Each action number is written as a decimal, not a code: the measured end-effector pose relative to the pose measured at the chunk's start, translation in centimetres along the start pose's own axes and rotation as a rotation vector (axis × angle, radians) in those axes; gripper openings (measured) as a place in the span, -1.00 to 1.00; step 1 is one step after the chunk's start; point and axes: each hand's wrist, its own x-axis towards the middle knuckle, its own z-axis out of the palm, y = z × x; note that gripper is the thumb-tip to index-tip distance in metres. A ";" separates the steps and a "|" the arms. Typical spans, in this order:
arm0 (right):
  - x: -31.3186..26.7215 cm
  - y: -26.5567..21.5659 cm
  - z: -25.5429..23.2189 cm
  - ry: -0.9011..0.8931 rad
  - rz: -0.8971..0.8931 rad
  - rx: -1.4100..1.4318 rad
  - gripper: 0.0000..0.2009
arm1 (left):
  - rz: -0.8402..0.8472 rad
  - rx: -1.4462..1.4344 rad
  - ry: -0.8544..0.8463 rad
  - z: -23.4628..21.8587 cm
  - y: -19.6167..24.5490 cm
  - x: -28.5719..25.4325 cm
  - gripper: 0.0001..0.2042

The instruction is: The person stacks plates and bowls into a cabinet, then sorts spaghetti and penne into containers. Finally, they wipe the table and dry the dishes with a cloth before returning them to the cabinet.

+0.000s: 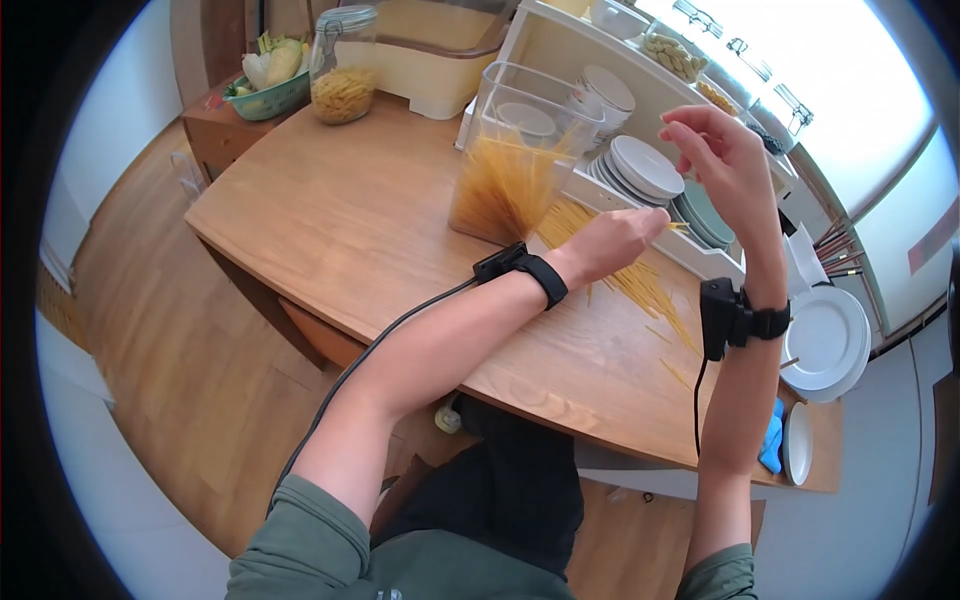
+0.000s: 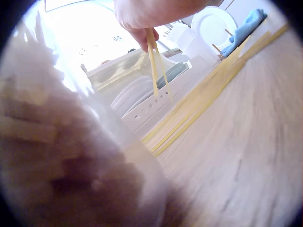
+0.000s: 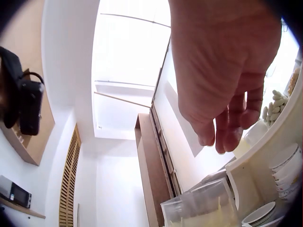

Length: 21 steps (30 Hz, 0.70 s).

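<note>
My left hand (image 1: 615, 243) pinches a few dry spaghetti strands (image 2: 152, 61) over the table (image 1: 370, 240); their tips poke out past the fingers in the head view. Below it, a loose band of spaghetti (image 1: 645, 290) lies across the wood, with stray pieces towards the right. Close to the left wrist stands a clear, open-topped container (image 1: 488, 95), holding a fanned bundle of spaghetti (image 1: 508, 180). My right hand (image 1: 730, 165) is raised near the shelf, its fingers loosely bent and holding nothing; the right wrist view shows it above the container too.
Behind the spaghetti, a white rack (image 1: 715, 262) holds stacked plates (image 1: 645, 165) and bowls. A glass jar of short pasta (image 1: 345, 85) and a green basket of vegetables (image 1: 270, 80) stand at the back left. White plates (image 1: 825, 340) and a blue cloth (image 1: 771, 438) are at right.
</note>
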 end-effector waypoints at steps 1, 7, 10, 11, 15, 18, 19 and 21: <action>-1.0 -0.4 -0.5 0.033 0.016 0.022 -0.80 | -0.009 -0.029 0.016 -0.1 0.1 0.1 -0.83; -4.0 1.9 -4.9 0.129 0.081 0.075 -0.80 | -0.162 -0.107 0.105 -0.5 0.3 0.9 -0.84; -4.4 4.0 -6.7 0.162 0.072 0.065 -0.76 | -0.242 -0.239 0.166 -1.2 0.5 2.2 -0.93; -4.6 4.6 -6.9 0.184 0.073 0.075 -0.76 | -0.319 -0.340 0.205 -1.6 0.7 2.5 -0.94; -4.9 7.4 -8.1 0.160 0.104 0.060 -0.78 | -0.405 -0.511 0.209 -3.1 2.2 4.3 -0.90; -5.3 8.7 -9.1 0.153 0.096 0.035 -0.79 | -0.403 -0.518 0.208 -4.5 2.9 6.3 -0.87; -5.5 8.8 -9.4 0.147 0.085 0.030 -0.79 | -0.385 -0.593 0.278 -5.0 2.7 7.0 -0.86; -5.8 8.7 -10.1 0.176 0.093 0.048 -0.80 | -0.360 -0.611 0.261 -7.0 2.8 8.9 -0.84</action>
